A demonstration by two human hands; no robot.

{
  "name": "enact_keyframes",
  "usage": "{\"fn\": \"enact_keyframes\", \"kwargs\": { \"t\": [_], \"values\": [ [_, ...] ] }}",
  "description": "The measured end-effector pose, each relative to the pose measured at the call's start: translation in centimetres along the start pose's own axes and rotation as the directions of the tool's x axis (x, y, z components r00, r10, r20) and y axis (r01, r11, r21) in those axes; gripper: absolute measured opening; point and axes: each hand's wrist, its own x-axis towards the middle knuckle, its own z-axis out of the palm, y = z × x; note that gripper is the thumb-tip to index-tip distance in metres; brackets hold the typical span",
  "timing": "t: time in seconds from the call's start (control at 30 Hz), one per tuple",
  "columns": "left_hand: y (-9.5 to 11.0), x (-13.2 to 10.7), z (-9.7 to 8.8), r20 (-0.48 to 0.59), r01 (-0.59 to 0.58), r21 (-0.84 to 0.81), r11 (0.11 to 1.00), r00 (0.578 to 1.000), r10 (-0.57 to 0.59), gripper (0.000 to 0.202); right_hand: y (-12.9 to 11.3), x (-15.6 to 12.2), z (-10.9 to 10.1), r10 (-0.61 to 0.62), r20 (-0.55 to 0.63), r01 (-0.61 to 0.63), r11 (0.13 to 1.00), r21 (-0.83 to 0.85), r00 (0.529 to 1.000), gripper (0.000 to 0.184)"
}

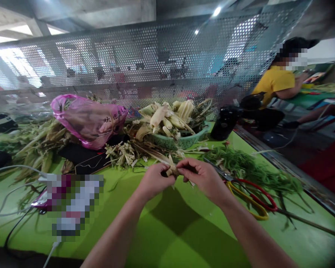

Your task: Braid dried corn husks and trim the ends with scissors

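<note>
Between my two hands, just above the green table [167, 238], is a small piece of folded, pale corn husk [172, 170]. My left hand [158, 178] pinches its left side between thumb and fingers. From the right, the thumb and forefinger of my right hand [199, 176] close on its other edge. Short pointed ends stick out above and below the fingers. Right of my right hand lie scissors [249, 197] with one red and one yellow handle. Beyond my hands sits a heap of small folded husk pieces [123, 153].
A green basket [181, 141] holds corn husks [167, 117]. Near it are a pink plastic bag [89, 119], a dark bottle [226, 121] and shredded green strips [240, 163]. Cables and a power strip [78, 204] lie left. A perforated metal screen [145, 63] stands behind; a person in yellow [276, 82] sits right.
</note>
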Motion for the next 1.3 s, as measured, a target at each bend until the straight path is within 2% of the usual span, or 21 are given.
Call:
{"fn": "enact_keyframes", "kwargs": {
  "t": [0.33,0.6,0.77,1.03,1.3],
  "values": [
    [0.4,-0.1,-0.2,0.025,0.070,-0.099,0.993,0.997,-0.068,0.013,-0.1,0.1,0.1,-0.016,-0.003,0.017,0.997,0.076,1.000,0.013],
    [0.0,0.1,-0.2,0.108,0.111,-0.224,0.968,0.990,-0.089,0.018,-0.4,0.0,-0.2,-0.001,0.033,-0.001,0.999,0.041,0.999,0.010],
    [0.0,0.1,-0.5,0.173,0.144,-0.328,0.934,0.981,-0.091,0.018,-0.5,-0.2,-0.5,-0.028,0.035,0.030,0.998,-0.056,0.999,0.011],
    [-0.4,0.1,-0.7,0.219,0.135,-0.317,0.939,0.974,-0.066,0.018,-1.6,-0.6,-0.6,-0.191,0.081,0.206,0.939,-0.277,0.978,0.015],
    [-0.1,0.1,-0.8,0.248,0.169,-0.367,0.915,0.966,-0.079,0.023,-1.8,-0.6,-0.9,-0.207,0.113,0.232,0.927,-0.293,0.972,0.016]
  ]
}}
